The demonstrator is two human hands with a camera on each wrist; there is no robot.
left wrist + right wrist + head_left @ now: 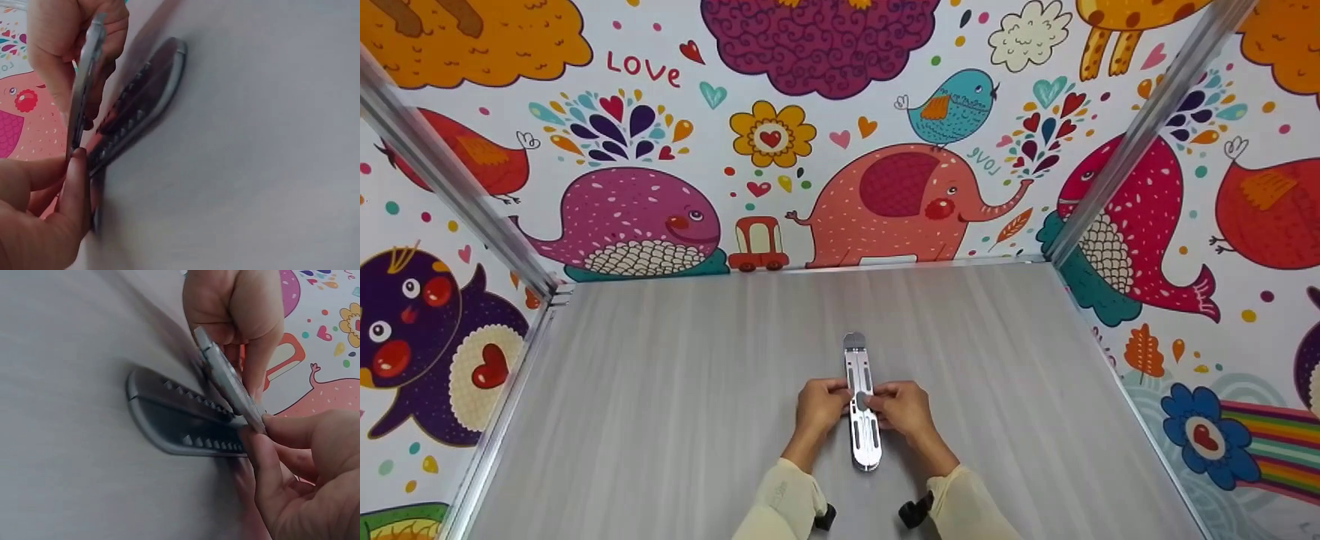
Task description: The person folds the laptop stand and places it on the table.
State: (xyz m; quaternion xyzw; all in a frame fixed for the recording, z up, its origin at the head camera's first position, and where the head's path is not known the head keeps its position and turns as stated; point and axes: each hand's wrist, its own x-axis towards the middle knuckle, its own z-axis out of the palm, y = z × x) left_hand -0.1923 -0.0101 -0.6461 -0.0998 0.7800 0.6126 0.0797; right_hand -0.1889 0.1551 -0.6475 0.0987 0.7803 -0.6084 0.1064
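A slim silver folding metal stand (866, 446) with rounded ends, long slots and a grey round pad lies lengthwise between the hands. From its left edge, my left hand (820, 411) pinches it between thumb and fingers near the middle. On the opposite edge my right hand (907, 410) pinches it the same way. Both wrist views show a raised upper plate (84, 84) held at an angle above a dark lower plate (169, 419), which carries two rows of small teeth. Fingers hide the part where the plates meet.
A grey wood-grain table (675, 390) lies under the hands. Printed cartoon panels (810, 60) enclose its back and sides, with metal frame bars (1147, 124) at the corners. Black straps (915, 513) sit at the cream sleeves (971, 502).
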